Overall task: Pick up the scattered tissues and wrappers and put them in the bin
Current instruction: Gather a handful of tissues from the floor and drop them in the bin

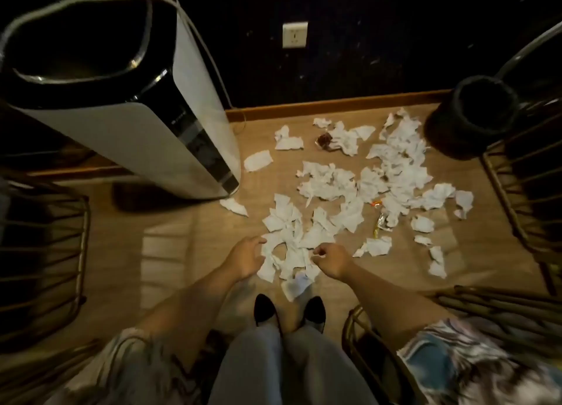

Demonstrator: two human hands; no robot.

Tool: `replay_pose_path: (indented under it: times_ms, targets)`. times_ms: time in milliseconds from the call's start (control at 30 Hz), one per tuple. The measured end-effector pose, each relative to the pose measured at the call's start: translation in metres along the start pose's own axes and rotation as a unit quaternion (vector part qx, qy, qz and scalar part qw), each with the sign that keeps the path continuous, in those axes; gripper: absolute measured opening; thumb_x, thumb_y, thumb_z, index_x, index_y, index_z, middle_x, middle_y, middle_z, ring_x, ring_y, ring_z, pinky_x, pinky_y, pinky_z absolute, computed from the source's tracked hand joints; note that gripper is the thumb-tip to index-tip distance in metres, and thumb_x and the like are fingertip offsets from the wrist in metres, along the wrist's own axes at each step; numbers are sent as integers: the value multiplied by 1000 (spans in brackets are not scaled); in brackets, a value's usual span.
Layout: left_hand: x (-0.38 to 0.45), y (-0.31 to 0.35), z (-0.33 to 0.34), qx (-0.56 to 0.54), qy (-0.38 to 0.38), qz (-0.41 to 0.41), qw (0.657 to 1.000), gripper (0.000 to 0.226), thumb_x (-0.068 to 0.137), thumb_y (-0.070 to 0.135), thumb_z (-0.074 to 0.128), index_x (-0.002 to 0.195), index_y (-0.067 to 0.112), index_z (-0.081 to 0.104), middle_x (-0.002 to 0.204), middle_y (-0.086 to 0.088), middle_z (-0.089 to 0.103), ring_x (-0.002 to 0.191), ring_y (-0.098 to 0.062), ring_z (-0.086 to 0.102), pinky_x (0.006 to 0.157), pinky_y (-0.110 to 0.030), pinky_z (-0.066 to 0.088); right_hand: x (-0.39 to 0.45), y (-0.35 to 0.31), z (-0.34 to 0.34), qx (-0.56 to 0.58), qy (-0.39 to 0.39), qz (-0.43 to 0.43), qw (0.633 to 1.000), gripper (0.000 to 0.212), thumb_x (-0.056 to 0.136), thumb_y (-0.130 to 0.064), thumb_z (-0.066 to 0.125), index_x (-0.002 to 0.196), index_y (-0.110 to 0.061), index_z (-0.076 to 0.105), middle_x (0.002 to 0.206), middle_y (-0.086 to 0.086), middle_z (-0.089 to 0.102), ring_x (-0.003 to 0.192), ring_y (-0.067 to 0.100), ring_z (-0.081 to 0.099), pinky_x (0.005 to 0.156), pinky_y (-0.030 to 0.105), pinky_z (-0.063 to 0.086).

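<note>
Several crumpled white tissues (pixel 328 185) lie scattered over the wooden floor, mixed with a dark red wrapper (pixel 324 140), a small orange wrapper (pixel 377 203) and a silver-yellow wrapper (pixel 381 223). A black bin (pixel 468 117) lined with a dark bag stands at the right, by the far wall. My left hand (pixel 244 257) hovers at the near edge of the tissue pile, fingers curled and apart, holding nothing. My right hand (pixel 333 260) is loosely closed just above the nearest tissues (pixel 292 252); I cannot tell whether it pinches one.
A tall white and black tower appliance (pixel 170 121) stands at the left. Metal-framed chairs sit at the left (pixel 60 246) and right (pixel 523 191). My feet in black shoes (pixel 264 310) stand right before the pile. A wall socket (pixel 294 35) is on the dark wall.
</note>
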State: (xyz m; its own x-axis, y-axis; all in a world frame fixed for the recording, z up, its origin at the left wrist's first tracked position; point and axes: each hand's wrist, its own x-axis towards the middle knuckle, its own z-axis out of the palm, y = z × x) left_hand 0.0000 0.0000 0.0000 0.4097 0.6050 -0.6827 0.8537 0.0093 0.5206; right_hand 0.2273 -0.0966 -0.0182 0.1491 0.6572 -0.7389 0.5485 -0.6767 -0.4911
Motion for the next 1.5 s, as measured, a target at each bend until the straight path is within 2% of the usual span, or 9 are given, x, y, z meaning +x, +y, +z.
replay_pose_path:
  times_ms: [167,367,667,933,1000,1100,1267,1367,1500]
  targets:
    - [80,-47,56,11,20,-49,999,45,90,15,61,133,9,52,139,-11,49,128,-26,46,105,-27,34,86,29,37,23,-13,-18,999,23,93,-20,57,109,-5,67,105,13,69,97,27,63,73,24,40]
    - [206,-118,137,66,-26,-42,997,38,89,23,62,125,11,61,133,-10,56,124,-28,49,101,-28,36,210,92,102,23,-16,-32,999,22,94,-16,56,112,-8,67,115,11,67,103,25,62,89,28,48]
    - [398,-175,178,160,-29,84,983,32,87,12,61,119,9,66,125,-17,55,114,-32,54,95,-33,44,401,155,144,-192,-60,-163,966,29,91,-14,50,117,-13,65,117,12,66,105,29,61,85,29,45]
    - [467,-153,178,185,83,219,954,26,89,8,54,112,11,66,111,-14,54,94,-29,59,84,-39,49,462,158,145,-211,82,-261,939,25,91,-15,52,112,-11,66,103,12,70,93,29,64,75,34,49]
    - [463,-158,185,183,83,232,952,24,90,11,56,112,11,66,113,-14,55,96,-28,59,86,-40,49,450,164,155,-234,54,-278,930,19,93,-26,56,98,-11,67,89,10,70,82,26,64,67,32,45]
    - [449,-186,208,180,78,288,937,23,89,14,57,110,10,66,113,-15,57,100,-29,58,87,-40,49,423,174,176,-290,-1,-290,912,46,84,-63,58,79,-17,57,68,0,58,62,17,53,60,32,42]
    - [433,-265,255,233,127,294,918,53,80,54,63,120,19,59,149,-9,40,139,-29,34,108,-49,34,395,205,220,-394,-89,-271,874,86,72,-83,49,138,-30,31,122,6,53,102,23,54,86,36,47]
    - [418,-290,283,217,147,254,931,44,78,35,71,115,14,60,154,-11,34,144,-32,25,110,-50,28,390,220,236,-420,-62,-267,865,76,77,-72,57,138,-33,36,142,9,33,119,25,42,92,40,45]
    - [410,-292,303,115,199,220,948,29,64,5,71,92,7,62,122,-16,55,117,-35,48,91,-36,41,383,239,248,-429,0,-321,844,46,87,-41,62,126,-18,56,144,10,32,123,21,37,94,32,43]
